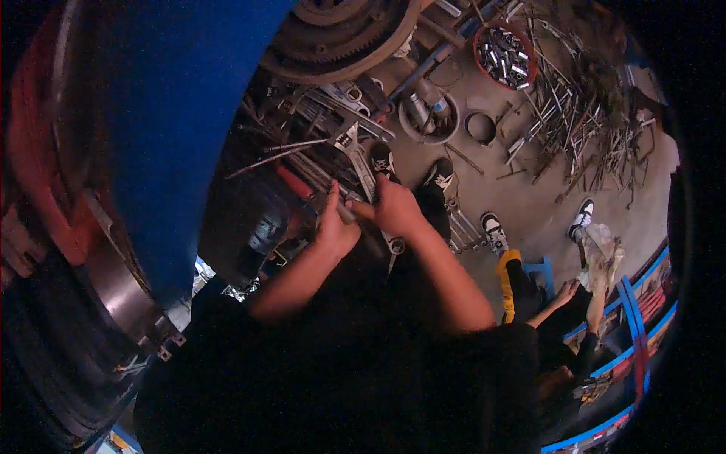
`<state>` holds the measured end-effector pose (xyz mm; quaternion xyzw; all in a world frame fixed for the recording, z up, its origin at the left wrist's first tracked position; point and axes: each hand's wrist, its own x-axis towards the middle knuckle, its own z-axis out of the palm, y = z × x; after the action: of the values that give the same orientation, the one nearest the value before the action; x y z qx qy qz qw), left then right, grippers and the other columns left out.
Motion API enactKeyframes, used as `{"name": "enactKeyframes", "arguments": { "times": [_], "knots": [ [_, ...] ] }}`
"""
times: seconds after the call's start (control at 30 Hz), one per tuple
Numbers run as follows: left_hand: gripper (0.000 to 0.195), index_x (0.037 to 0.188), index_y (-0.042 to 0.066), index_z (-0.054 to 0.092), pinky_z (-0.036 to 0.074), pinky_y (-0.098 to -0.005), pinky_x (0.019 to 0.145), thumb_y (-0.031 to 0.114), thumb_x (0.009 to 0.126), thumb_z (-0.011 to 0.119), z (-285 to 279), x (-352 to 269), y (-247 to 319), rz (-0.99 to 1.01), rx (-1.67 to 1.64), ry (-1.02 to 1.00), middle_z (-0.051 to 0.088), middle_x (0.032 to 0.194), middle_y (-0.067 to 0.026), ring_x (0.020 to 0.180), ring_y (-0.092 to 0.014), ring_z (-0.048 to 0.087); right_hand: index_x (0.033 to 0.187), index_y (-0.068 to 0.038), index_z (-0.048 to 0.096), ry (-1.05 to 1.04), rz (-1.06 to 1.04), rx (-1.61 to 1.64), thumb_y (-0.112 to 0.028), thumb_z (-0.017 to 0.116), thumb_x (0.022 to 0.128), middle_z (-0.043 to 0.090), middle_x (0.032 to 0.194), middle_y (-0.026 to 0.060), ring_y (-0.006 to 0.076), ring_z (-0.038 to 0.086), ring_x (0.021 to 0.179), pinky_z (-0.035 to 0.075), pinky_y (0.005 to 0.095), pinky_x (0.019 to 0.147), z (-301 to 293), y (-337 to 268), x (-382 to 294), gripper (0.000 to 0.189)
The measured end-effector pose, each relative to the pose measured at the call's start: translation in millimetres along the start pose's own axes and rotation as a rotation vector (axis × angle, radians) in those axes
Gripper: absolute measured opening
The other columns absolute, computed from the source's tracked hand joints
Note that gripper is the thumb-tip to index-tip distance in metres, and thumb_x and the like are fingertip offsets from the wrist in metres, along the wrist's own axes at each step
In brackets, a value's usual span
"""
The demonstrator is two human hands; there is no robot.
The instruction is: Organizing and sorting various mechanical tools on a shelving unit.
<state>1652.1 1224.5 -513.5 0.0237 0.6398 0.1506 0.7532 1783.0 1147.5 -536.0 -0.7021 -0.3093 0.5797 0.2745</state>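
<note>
Both of my hands are close together in front of me. My right hand (394, 210) is shut on a large adjustable wrench (358, 162), whose jaw end points up and away from me. A ring end (397, 246) shows below that hand; whether it belongs to the same tool I cannot tell. In my left hand (337, 227) is a grey cylindrical metal piece (345, 213), partly hidden by the fingers, with the right hand's fingertip at its side. Beyond my hands lie long metal rods (295, 148), a red-handled tool (294, 181) and a pile of wrenches (340, 102).
A bucket (429, 138) of metal parts, a red basket (533, 71) of sockets and many scattered wrenches (567, 130) are on the floor. A toothed metal wheel (340, 62) stands ahead. Another person (561, 298) sits at the right, holding a rag, near blue racks (635, 318).
</note>
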Motion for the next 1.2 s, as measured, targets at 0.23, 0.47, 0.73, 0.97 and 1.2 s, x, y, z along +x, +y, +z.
{"name": "enactKeyframes", "arguments": {
  "times": [0.23,0.47,0.73,0.97,1.2],
  "knots": [
    [0.041,0.124,0.011,0.053,0.039,-0.0364,0.1,0.036,0.091,0.056,-23,27,5,-0.034,-0.03,-0.082,0.057,0.122,-0.0055,0.111,-0.021,0.053,0.111,0.002,0.06,-0.103,-0.044,0.254,-0.052,0.078,0.065,0.065,0.102,0.0244,0.0362,0.063,0.097,0.048,0.041,0.085,4,29,26,0.073],
    [0.051,0.127,0.012,0.05,0.043,-0.0354,0.095,0.046,0.089,0.057,-6,23,18,-0.045,0.232,0.007,0.056,0.123,-0.0047,0.108,-0.021,0.055,0.102,0.002,0.065,-0.025,0.055,0.099,-0.064,0.072,0.065,0.065,0.098,0.0257,0.0387,0.063,0.094,0.049,0.0439,0.082,21,27,29,0.076],
    [0.059,0.125,0.012,0.051,0.043,-0.0368,0.093,0.057,0.087,0.053,-7,36,23,-0.045,0.306,-0.064,0.057,0.116,-0.0056,0.102,-0.02,0.055,0.105,0.003,0.061,0.004,0.045,0.118,-0.068,0.07,0.064,0.064,0.099,0.0267,0.0411,0.062,0.094,0.048,0.0452,0.082,19,14,25,0.082],
    [0.057,0.117,0.013,0.053,0.047,-0.0352,0.081,0.059,0.084,0.057,-47,55,40,-0.172,0.219,-0.203,0.057,0.093,-0.0027,0.086,-0.018,0.054,0.107,0.003,0.061,-0.049,0.093,0.062,-0.065,0.07,0.066,0.063,0.1,0.0277,0.0411,0.061,0.096,0.048,0.0454,0.083,4,3,20,0.08],
    [0.059,0.118,0.013,0.053,0.046,-0.0382,0.086,0.06,0.082,0.057,-13,44,27,-0.046,0.32,0.061,0.058,0.094,-0.0018,0.09,-0.02,0.055,0.102,0.002,0.062,0.04,0.031,0.118,-0.064,0.07,0.066,0.064,0.099,0.0263,0.0402,0.062,0.095,0.049,0.0457,0.081,23,15,23,0.075]
  ]
}}
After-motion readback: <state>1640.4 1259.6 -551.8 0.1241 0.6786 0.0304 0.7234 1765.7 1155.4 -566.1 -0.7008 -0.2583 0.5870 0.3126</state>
